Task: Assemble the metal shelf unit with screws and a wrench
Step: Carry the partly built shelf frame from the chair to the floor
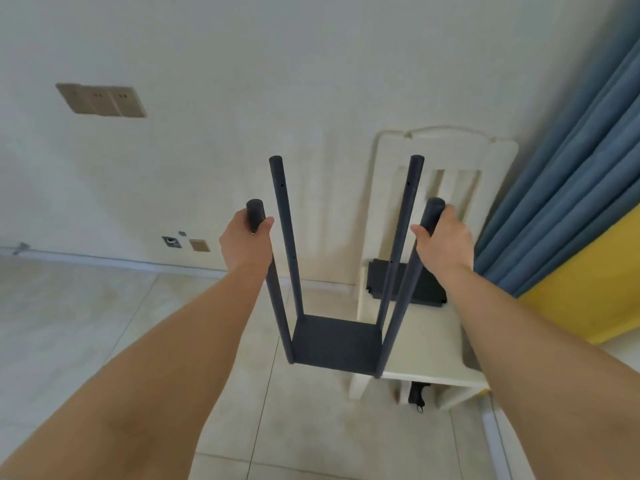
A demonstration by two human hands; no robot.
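Shelf frame held over the chair's front edge

Left hand [247,242] and right hand [441,237] each grip a near post of the shelf frame [334,342]; behind it a white chair [440,344] carries a dark panel [426,287], curtain [561,188] beside.

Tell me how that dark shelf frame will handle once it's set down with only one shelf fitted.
The shelf frame probably racks a little: its four long posts join only at the bottom shelf, tops free. It looks fairly light, since the left hand and right hand hold it by two post tops. Tall and narrow, it may tip if nudged.
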